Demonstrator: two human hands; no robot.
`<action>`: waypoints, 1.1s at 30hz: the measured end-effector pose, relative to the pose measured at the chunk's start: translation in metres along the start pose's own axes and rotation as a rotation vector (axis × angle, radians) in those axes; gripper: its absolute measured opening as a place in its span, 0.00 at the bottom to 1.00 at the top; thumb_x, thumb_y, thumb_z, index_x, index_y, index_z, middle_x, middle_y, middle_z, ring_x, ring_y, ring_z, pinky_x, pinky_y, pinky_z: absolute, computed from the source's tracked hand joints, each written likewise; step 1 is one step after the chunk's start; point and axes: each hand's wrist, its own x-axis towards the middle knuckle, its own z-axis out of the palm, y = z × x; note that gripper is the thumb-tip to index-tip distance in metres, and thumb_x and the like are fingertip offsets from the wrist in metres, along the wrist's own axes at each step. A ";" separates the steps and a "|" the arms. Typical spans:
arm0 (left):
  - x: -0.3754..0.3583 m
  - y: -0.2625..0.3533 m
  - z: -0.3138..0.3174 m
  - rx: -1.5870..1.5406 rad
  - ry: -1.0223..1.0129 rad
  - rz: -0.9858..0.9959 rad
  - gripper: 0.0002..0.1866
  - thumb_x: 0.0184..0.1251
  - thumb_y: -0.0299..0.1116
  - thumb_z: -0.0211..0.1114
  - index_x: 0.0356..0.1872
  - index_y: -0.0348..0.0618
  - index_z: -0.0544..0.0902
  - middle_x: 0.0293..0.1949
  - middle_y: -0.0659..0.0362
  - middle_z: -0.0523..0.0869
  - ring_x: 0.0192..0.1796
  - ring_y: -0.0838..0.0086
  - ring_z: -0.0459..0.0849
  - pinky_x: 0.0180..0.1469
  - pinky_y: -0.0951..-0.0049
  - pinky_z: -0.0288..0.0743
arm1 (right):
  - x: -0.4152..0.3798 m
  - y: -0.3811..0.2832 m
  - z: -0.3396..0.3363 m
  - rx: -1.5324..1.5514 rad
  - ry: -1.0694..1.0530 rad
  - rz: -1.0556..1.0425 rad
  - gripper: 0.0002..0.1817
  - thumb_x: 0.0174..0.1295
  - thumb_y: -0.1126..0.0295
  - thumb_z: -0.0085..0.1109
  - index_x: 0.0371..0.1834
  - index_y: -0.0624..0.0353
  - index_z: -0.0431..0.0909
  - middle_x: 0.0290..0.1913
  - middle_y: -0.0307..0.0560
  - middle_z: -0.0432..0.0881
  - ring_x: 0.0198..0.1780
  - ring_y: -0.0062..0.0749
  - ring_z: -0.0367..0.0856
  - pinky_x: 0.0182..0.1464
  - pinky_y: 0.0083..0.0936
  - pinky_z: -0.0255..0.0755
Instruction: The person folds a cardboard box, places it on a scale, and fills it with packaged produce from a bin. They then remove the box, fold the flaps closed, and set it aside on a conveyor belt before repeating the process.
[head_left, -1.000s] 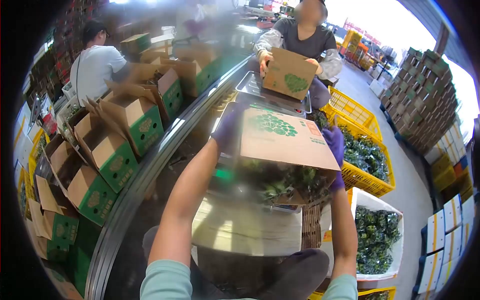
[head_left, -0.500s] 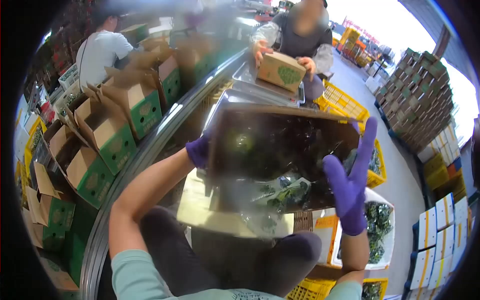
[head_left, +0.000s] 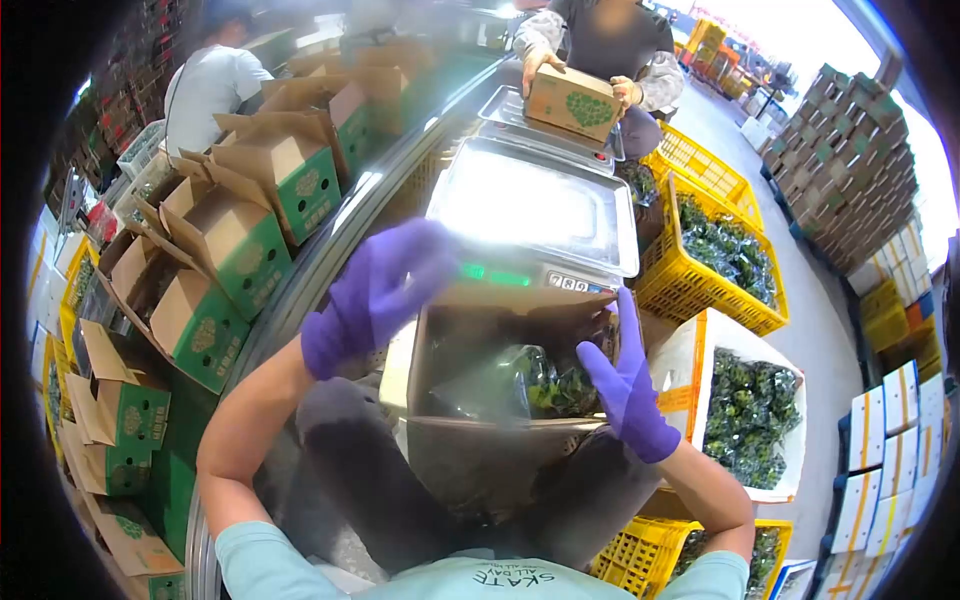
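Head cam: L hand point(head_left: 385, 290), purple glove, mid-frame a bit L of ctr, up by the near box's upper L corner; fingers part-blurred, loosely open, w/ nothing seen in them. R hand point(head_left: 628, 388), same glove, R of ctr at the box's R edge; thumb & forefinger wide apart in a V, forefinger up toward the far R corner; can't tell if it's touching the cardboard.

Open brown carton point(head_left: 500, 450) is lower ctr, betw. the hands, over the person's lap; bagged greens point(head_left: 555, 385) inside, clear plastic on the L side. Just beyond it: scale point(head_left: 535, 215) w/ shiny metal tray, green readout & number keys.

Top ctr: co-worker point(head_left: 612, 45), dark top, both hands on a closed carton point(head_left: 572, 100) at a 2nd metal tray point(head_left: 500, 112).

L side: rows of open green/brown cartons point(head_left: 255, 265); another person point(head_left: 205, 90) in white, upper L. R of ctr: yellow crate point(head_left: 715, 290) & white foam box point(head_left: 698, 375), both w/ bagged greens. Upper R: tall carton stack point(head_left: 840, 170). Lower R: white striped boxes point(head_left: 880, 470).
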 end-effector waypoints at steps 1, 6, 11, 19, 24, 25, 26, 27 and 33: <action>0.001 0.025 0.007 0.217 -0.150 0.225 0.18 0.62 0.35 0.65 0.52 0.40 0.79 0.41 0.48 0.84 0.38 0.56 0.85 0.42 0.63 0.79 | 0.001 -0.001 0.001 -0.019 0.031 -0.017 0.45 0.64 0.64 0.60 0.76 0.69 0.43 0.75 0.66 0.53 0.76 0.49 0.51 0.76 0.41 0.44; 0.000 0.043 0.051 0.748 -0.744 0.064 0.19 0.60 0.37 0.65 0.52 0.45 0.76 0.31 0.49 0.83 0.36 0.53 0.85 0.37 0.56 0.78 | 0.024 -0.072 -0.028 -0.915 -0.219 -0.510 0.28 0.54 0.56 0.66 0.56 0.58 0.72 0.51 0.54 0.77 0.55 0.47 0.75 0.56 0.45 0.67; 0.013 -0.008 0.088 0.857 -0.727 0.072 0.13 0.61 0.30 0.61 0.46 0.41 0.75 0.33 0.47 0.85 0.39 0.52 0.86 0.39 0.57 0.79 | 0.053 -0.003 0.004 -0.984 -0.662 -0.624 0.05 0.50 0.70 0.61 0.30 0.57 0.78 0.29 0.49 0.82 0.33 0.44 0.84 0.34 0.39 0.77; 0.037 0.009 0.069 0.738 -0.895 -0.151 0.14 0.62 0.34 0.64 0.46 0.39 0.77 0.40 0.42 0.84 0.47 0.49 0.84 0.47 0.55 0.77 | 0.075 -0.013 -0.004 -0.782 -0.863 -0.442 0.15 0.48 0.73 0.63 0.40 0.61 0.76 0.36 0.58 0.80 0.43 0.54 0.81 0.47 0.40 0.76; 0.031 0.040 0.015 0.862 -0.836 0.090 0.11 0.60 0.32 0.64 0.43 0.41 0.80 0.35 0.46 0.84 0.41 0.51 0.84 0.44 0.54 0.76 | 0.071 -0.080 -0.071 -0.588 -0.656 -0.036 0.16 0.47 0.72 0.69 0.37 0.63 0.74 0.33 0.49 0.81 0.31 0.48 0.77 0.39 0.28 0.76; 0.031 0.039 0.017 0.862 -0.840 0.087 0.11 0.60 0.32 0.64 0.43 0.41 0.80 0.35 0.46 0.84 0.41 0.51 0.84 0.44 0.54 0.76 | 0.073 -0.079 -0.069 -0.773 -0.652 -0.206 0.16 0.45 0.71 0.71 0.36 0.61 0.75 0.32 0.48 0.80 0.32 0.49 0.78 0.40 0.32 0.76; 0.030 0.039 0.025 0.963 -0.915 0.063 0.11 0.58 0.32 0.64 0.42 0.42 0.82 0.35 0.47 0.85 0.41 0.51 0.84 0.44 0.54 0.77 | 0.074 -0.071 -0.063 -0.769 -0.657 -0.206 0.16 0.45 0.71 0.71 0.36 0.61 0.75 0.32 0.48 0.80 0.32 0.49 0.78 0.40 0.32 0.76; 0.031 0.038 0.032 1.068 -0.987 0.039 0.11 0.57 0.32 0.64 0.41 0.42 0.84 0.35 0.47 0.85 0.41 0.52 0.85 0.44 0.54 0.77 | 0.077 -0.059 -0.051 -0.786 -0.629 -0.487 0.16 0.43 0.71 0.71 0.35 0.60 0.76 0.30 0.49 0.80 0.32 0.50 0.79 0.40 0.34 0.76; 0.032 0.015 0.072 0.817 -1.164 -0.156 0.11 0.56 0.33 0.61 0.36 0.41 0.86 0.38 0.49 0.87 0.42 0.53 0.86 0.44 0.53 0.79 | 0.088 -0.004 0.022 -1.056 -1.033 -0.504 0.06 0.46 0.72 0.62 0.28 0.59 0.83 0.30 0.56 0.84 0.38 0.52 0.84 0.42 0.41 0.79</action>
